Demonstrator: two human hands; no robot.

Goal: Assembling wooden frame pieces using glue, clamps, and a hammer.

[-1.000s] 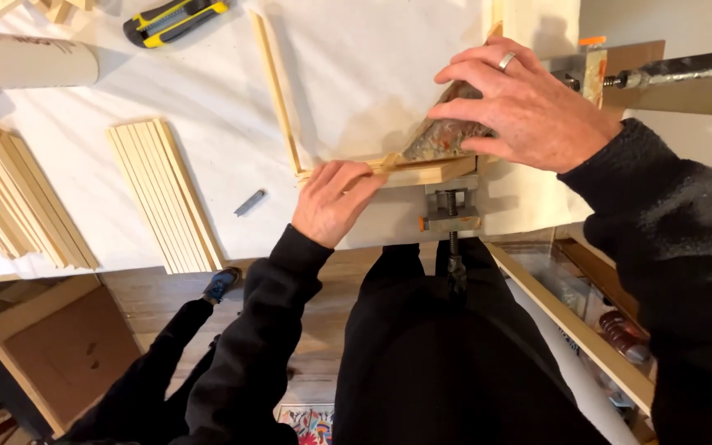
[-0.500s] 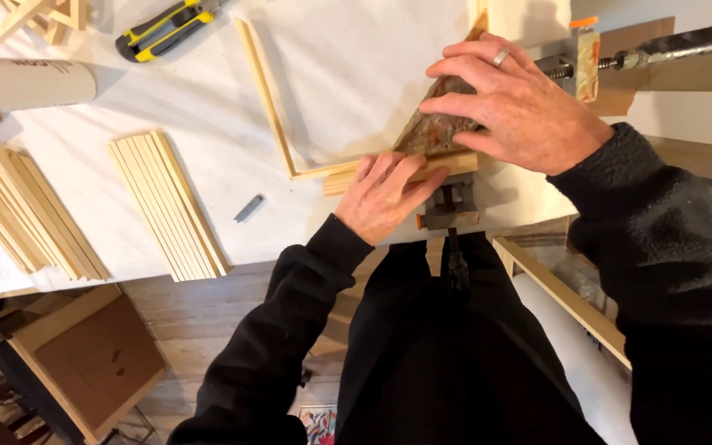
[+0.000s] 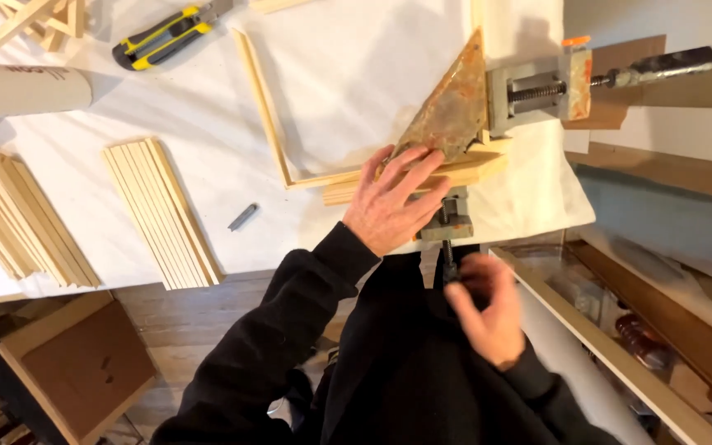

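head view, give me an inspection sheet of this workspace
surface: white-covered table, bare near the frame
job's things: thin wooden frame with its corner in a rusty corner clamp; clamp screw handle hangs below the table edge
clutter: stack of wood strips, a larger pile at left, yellow-black utility knife, small grey piece, cardboard tube
hands: left hand flat on the frame corner; right hand blurred at the screw handle
cables: nothing seen
surroundings: wooden floor, cardboard box, shelf at right
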